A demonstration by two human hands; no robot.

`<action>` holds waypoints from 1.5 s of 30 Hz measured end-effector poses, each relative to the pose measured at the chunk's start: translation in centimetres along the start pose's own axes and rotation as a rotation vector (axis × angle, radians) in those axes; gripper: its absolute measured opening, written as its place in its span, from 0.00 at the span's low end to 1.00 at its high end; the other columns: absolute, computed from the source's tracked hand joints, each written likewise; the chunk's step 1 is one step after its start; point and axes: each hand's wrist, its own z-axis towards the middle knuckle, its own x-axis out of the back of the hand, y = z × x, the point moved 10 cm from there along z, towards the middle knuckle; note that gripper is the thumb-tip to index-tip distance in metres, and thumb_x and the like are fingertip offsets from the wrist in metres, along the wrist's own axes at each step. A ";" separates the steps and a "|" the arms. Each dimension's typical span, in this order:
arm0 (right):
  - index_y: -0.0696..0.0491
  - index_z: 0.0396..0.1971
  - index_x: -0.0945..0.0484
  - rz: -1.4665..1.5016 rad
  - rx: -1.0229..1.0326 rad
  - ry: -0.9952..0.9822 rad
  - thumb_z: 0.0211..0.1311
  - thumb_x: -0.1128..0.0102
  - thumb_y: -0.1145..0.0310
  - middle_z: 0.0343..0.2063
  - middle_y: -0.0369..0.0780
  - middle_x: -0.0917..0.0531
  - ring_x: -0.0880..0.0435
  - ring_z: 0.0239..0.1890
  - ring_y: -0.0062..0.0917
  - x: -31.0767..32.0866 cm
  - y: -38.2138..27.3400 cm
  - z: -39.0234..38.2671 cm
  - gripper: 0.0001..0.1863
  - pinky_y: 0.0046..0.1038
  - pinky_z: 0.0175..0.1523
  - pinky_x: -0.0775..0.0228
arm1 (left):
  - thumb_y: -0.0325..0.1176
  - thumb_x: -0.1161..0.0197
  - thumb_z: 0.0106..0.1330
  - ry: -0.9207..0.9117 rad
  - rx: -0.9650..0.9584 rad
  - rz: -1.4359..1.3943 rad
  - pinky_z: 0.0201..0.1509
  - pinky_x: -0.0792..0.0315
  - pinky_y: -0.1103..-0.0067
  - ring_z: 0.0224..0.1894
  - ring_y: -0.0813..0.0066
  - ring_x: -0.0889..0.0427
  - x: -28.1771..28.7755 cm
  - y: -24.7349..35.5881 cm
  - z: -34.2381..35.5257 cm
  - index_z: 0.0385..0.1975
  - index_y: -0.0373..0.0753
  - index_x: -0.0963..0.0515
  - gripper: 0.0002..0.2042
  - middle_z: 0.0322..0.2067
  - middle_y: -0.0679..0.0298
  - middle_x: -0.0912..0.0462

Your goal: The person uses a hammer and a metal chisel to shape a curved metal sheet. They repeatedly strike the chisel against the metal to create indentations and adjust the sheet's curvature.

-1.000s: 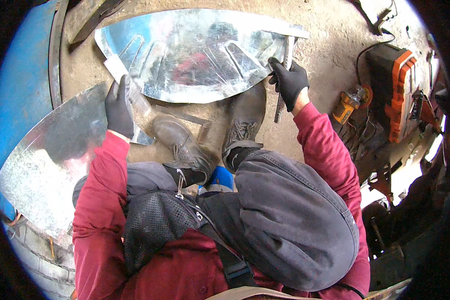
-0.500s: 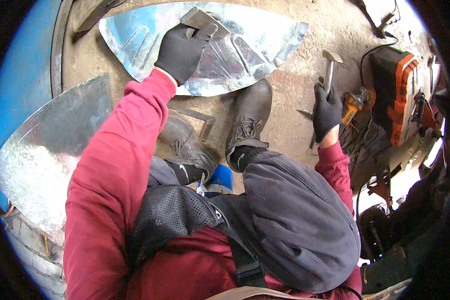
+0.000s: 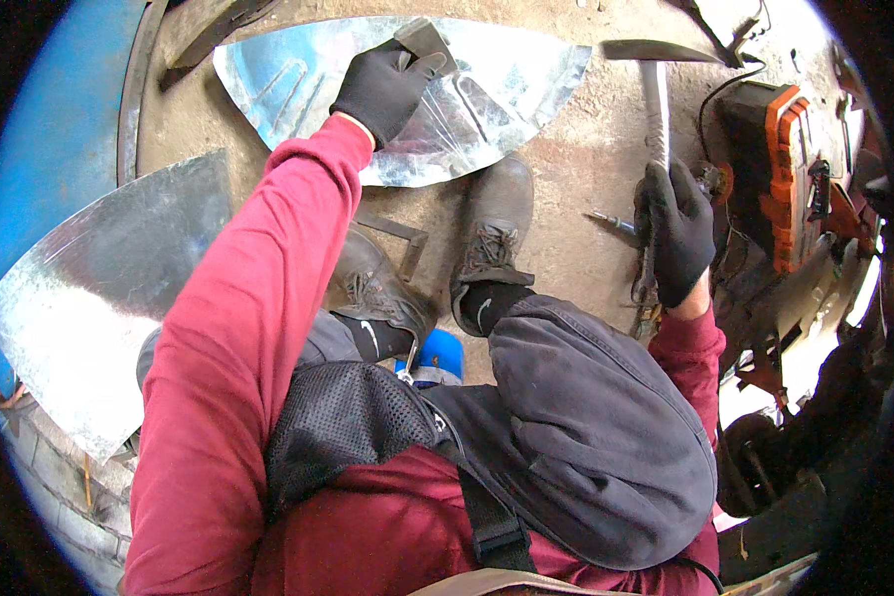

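Observation:
My left hand [image 3: 379, 97], in a black glove, is closed around a short grey metal bar [image 3: 425, 44]. It holds the bar against a shiny curved piece of sheet metal [image 3: 531, 74] lying on the floor past my boots. Ridges and creases mark the sheet's surface. To the right of the sheet, my gloved right hand [image 3: 677, 228] grips the handle of a hammer [image 3: 656, 109]. The hammer's long dark head is raised and stands apart from the sheet and bar.
A second bare metal sheet [image 3: 89, 288] lies at the left, near a blue panel [image 3: 55, 109]. Between my boots is an angled flat bar [image 3: 392, 228]. A thin pointed tool [image 3: 616, 223] lies beside my right hand. Farther right stands a black and orange toolbox [image 3: 780, 169] with cables.
My right hand has lifted the hammer closer to the head view, and the hammer's head now appears much larger. My left hand and the bar have shifted slightly right in view.

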 end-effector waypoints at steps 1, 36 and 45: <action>0.57 0.63 0.22 -0.045 0.032 0.026 0.78 0.41 0.63 0.27 0.34 0.22 0.25 0.25 0.14 0.0 0.0 -0.2 0.20 0.22 0.28 0.32 | 0.45 0.28 0.69 -0.023 0.015 0.022 0.43 0.22 0.75 0.34 0.73 0.15 -0.2 0.6 -0.1 0.44 0.33 0.14 0.18 0.34 0.60 0.09; 0.37 0.75 0.34 -0.757 0.862 0.056 0.70 0.38 0.70 0.29 0.47 0.18 0.16 0.27 0.43 -5.6 -13.4 -5.8 0.35 0.42 0.32 0.24 | 0.51 0.37 0.73 0.020 -0.104 0.191 0.51 0.18 0.62 0.48 0.47 0.13 -3.1 4.1 -1.9 0.53 0.47 0.15 0.19 0.42 0.48 0.11; 0.36 0.73 0.30 -0.437 0.874 -0.007 0.72 0.39 0.71 0.28 0.49 0.18 0.16 0.29 0.45 -6.9 -12.0 -3.7 0.31 0.42 0.35 0.24 | 0.46 0.33 0.72 -0.002 -0.040 0.071 0.46 0.20 0.68 0.42 0.55 0.11 -1.1 0.4 0.6 0.49 0.41 0.13 0.16 0.42 0.51 0.10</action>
